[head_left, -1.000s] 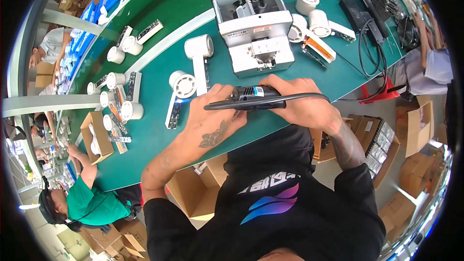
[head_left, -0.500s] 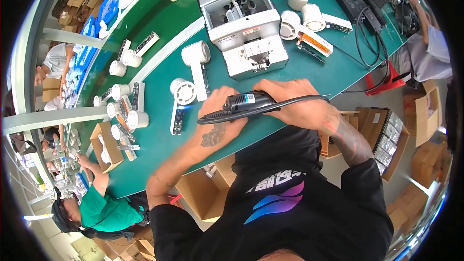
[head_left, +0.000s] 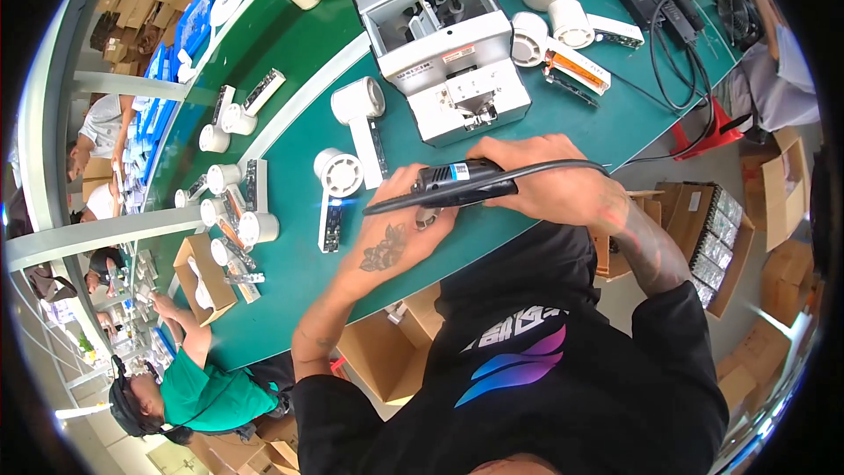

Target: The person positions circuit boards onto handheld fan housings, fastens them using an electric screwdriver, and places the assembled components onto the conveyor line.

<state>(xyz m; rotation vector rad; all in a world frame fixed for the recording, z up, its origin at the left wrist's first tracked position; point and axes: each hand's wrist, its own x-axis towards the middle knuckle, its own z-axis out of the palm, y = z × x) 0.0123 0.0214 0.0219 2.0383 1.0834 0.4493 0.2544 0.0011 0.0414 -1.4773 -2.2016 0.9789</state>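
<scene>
My right hand is wrapped round a black corded handheld tool with vent slots and a blue-and-white label. Its black cable leaves the ribbed end at the left, then loops back across the tool and over my right wrist. Against the tool's left part is my left hand, closed, with its fingers mostly hidden behind the tool. A small silvery piece shows by that hand, too covered to name. Just beyond both hands stands a grey-and-white benchtop machine with an open top tray.
On the green table lie several white round-headed units with exposed circuit strips. A cardboard box holds white parts at left. Black power adapters and cables lie far right. A co-worker in green sits left; open cartons stand below the edge.
The view has shifted slightly. Both hands keep their places around the tool, which has turned a little, and a silvery piece now shows beside my left hand.
</scene>
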